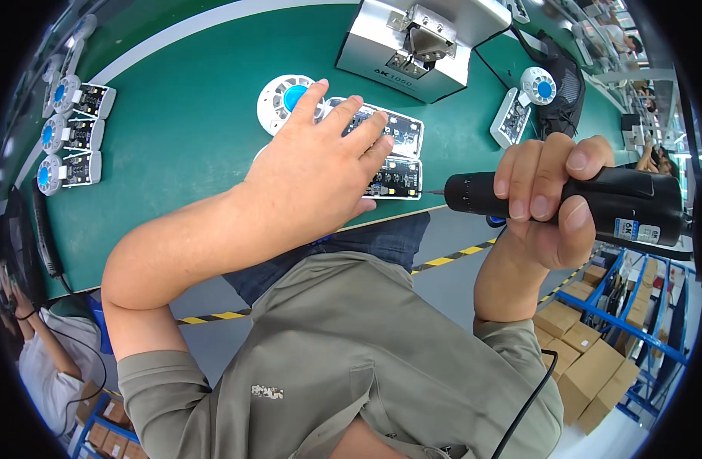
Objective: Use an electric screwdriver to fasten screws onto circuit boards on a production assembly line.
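Note:
My left hand [312,153] lies with fingers spread over two white-cased devices side by side at the table's near edge. The farther device [407,131] has an exposed circuit board and a round slotted end [278,103] with a blue centre. Of the nearer device [406,180], the dark board shows by my thumb; its round end is mostly hidden under my hand. My right hand [553,187] is wrapped round a black electric screwdriver [473,193], held level. Its thin bit points left, close to the right end of the nearer device; whether it touches cannot be told.
A silver box-shaped machine [381,61] stands at the far middle of the green table [182,99]. Another such device [511,118] lies right, beside a black mesh bag [561,92]. Several more units [83,134] line the left. Shelving with cardboard boxes [588,375] stands lower right.

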`<state>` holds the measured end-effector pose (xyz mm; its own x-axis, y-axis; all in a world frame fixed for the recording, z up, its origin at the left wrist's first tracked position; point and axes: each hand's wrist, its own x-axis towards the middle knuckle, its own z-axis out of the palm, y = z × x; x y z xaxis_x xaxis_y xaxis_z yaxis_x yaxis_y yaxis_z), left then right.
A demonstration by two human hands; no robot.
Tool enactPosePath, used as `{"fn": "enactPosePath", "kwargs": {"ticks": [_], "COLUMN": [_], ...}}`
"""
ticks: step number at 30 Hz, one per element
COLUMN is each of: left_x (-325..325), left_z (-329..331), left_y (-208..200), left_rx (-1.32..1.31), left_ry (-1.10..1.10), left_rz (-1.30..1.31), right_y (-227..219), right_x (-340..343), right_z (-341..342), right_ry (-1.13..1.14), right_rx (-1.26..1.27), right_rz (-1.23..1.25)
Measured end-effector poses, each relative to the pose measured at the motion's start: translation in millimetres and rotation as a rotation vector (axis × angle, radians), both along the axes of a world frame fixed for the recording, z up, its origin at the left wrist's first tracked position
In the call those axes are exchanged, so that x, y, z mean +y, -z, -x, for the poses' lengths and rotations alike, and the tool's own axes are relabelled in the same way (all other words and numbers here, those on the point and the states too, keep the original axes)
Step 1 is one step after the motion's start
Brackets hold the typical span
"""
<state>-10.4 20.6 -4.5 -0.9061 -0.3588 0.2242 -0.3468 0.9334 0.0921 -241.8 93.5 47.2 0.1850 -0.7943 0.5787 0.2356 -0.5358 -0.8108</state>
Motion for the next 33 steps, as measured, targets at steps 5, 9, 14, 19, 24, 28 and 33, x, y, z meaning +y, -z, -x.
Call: {"fn": "enactPosePath", "kwargs": {"ticks": [5,9,14,19,24,28,33], "left_x": [0,1,1,2,1,1,-9], "left_z": [0,-1,2,-1,-2,-9,-26], "left_y": [0,1,2,6,4,-12,-25], "left_rx": [-0.002,-0.001,0.017,0.034,0.072,-0.025,-0.098], "left_ry": [-0.005,-0.019,-0.001,-0.026,-0.002,-0.013,-0.05], "left_rz": [-0.014,-0.013,-0.007,0.011,-0.005,0.001,-0.044], "right_y": [5,6,2,6,-3,-33,-39], "right_x": [2,-1,10,12,1,-28,-79], "right_z": [-2,-4,-14,-20,-11,-10,-6], "right_ry": [0.006,-0.007,-0.001,-0.013,-0.08,0.091,0.212], "right_rx": [-0.015,-0.022,0.061,0.091,0.029,-0.16,-0.055], "right_rz": [-0.042,-0.047,0.002,0.022,-0.037,0.088,0.3]}}
